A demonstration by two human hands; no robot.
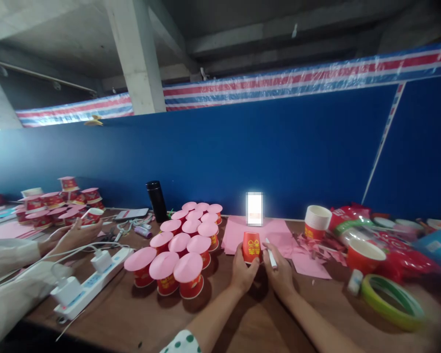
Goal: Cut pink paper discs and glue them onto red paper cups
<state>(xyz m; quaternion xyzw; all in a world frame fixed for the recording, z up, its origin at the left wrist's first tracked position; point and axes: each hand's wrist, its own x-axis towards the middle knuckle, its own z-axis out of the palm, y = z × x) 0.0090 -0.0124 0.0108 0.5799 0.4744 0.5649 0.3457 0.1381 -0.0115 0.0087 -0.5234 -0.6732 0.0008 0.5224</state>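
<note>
My left hand [244, 268] is wrapped round a red paper cup [250, 246] with gold characters, which is held bottom up. In my right hand [281, 274] a slim white pen [271, 258] is gripped, close to the right side of the cup. Just behind both hands lies a stack of pink paper sheets [275, 231]. Left of me stand several upturned red cups, each topped with a pink paper disc [188, 267].
A co-worker's hands [71, 240] hold a cup at the left. Near them are a white power strip [95, 284] and a black flask [156, 201]. On the right stand stacked cups [317, 221], pink scraps, an open cup [364, 256] and a yellow-green tape roll [391, 301].
</note>
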